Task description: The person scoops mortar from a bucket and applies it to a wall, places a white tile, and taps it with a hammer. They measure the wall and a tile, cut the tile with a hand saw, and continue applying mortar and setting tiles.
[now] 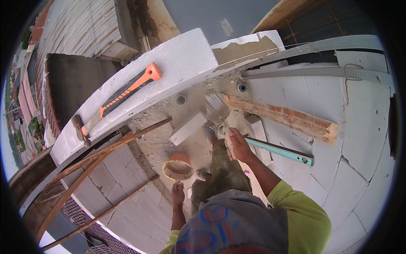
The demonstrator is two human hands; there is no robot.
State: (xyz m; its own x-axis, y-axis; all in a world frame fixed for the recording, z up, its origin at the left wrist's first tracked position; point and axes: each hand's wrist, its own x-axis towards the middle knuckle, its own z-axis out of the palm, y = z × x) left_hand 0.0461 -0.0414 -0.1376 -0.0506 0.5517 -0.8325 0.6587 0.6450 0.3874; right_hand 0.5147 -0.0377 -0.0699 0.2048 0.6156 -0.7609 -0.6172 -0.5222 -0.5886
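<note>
My right hand (239, 147) is wrapped round the handle of a trowel. Its wide, mortar-smeared metal blade (217, 106) points away from me, beyond my legs. Lower and to the left, my left hand (178, 193) is closed at the near rim of an orange-brown bucket (177, 160) and appears to grip its yellowish handle; the fingers partly hide this contact. Mortar residue coats the inside of the bucket. A loose white block (187, 129) lies between the bucket and the trowel blade.
A hammer (127, 93) with an orange-and-black handle rests on the white block wall ahead. At right are a teal spirit level (281, 151) and a rough wooden plank (283, 117). Pipe ends (180, 100) rise from the debris-strewn floor. Wooden poles (110, 149) cross at left, and a string runs along the wall.
</note>
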